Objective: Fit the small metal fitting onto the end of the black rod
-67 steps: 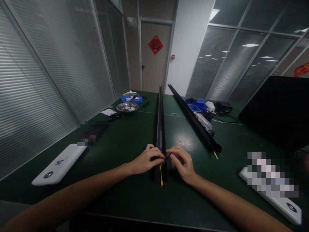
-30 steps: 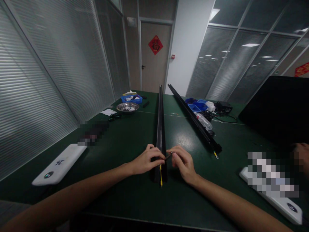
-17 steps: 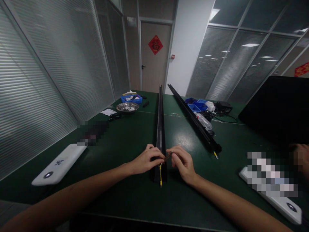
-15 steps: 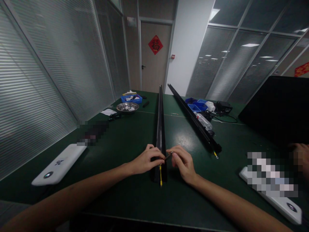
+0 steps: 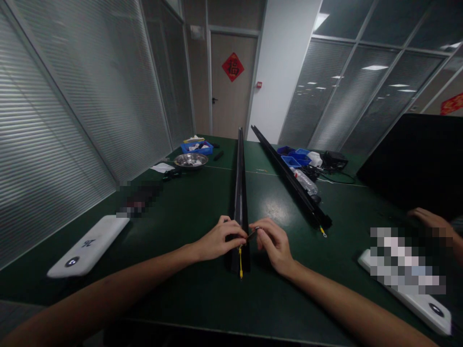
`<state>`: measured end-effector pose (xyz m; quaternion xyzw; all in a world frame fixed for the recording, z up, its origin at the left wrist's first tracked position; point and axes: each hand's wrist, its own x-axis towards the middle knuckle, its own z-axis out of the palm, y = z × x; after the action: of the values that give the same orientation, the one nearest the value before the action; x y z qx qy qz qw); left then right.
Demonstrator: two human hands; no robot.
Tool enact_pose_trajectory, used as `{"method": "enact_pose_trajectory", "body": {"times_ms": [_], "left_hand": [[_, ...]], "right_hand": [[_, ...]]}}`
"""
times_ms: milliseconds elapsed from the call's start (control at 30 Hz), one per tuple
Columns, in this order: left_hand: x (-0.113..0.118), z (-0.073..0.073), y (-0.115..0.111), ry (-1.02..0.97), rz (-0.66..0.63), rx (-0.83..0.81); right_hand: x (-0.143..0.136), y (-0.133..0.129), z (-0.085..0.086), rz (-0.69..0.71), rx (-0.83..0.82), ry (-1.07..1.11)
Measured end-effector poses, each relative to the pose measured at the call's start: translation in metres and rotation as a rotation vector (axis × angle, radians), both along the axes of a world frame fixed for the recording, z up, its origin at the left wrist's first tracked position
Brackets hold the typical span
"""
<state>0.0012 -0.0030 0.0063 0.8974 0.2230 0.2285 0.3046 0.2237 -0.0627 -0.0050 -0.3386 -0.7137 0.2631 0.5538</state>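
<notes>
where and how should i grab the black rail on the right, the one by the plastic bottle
Probably across the near end of the black rail, from its left: it's long and narrow, and the plastic bottle lies along its right. Avoid the yellow ring-terminal lead protruding there.

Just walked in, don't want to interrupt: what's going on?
A person's left hand is at the near end of a black rail, while the right hand pinches a small thin piece beside it. A yellow lead shows there. A second rail lies rightward; another person's hand shows at far right.
</notes>
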Motion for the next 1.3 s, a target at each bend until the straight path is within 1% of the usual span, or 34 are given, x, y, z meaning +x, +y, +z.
{"method": "enact_pose_trajectory", "body": {"times_ms": [300, 633, 833, 1033, 1300], "left_hand": [[0.0007, 0.0034, -0.0015, -0.014, -0.011, 0.011], [0.0005, 0.0027, -0.0012, -0.001, -0.005, -0.005], [0.0015, 0.0018, -0.0009, -0.011, 0.001, 0.0], [0.001, 0.0009, -0.0006, 0.001, 0.007, -0.014], [0.0009, 0.0019, -0.0007, -0.01, -0.003, -0.002]], "right_hand": [[-0.001, -0.0021, 0.001, 0.023, -0.004, 0.016], [0.0004, -0.001, -0.0009, 0.016, 0.006, -0.003], [-0.0009, -0.0022, 0.0007, 0.025, -0.003, 0.0], [0.0002, -0.0008, 0.0011, 0.004, 0.01, -0.014], [-0.0007, -0.0023, 0.0006, 0.024, -0.013, 0.008]]}}
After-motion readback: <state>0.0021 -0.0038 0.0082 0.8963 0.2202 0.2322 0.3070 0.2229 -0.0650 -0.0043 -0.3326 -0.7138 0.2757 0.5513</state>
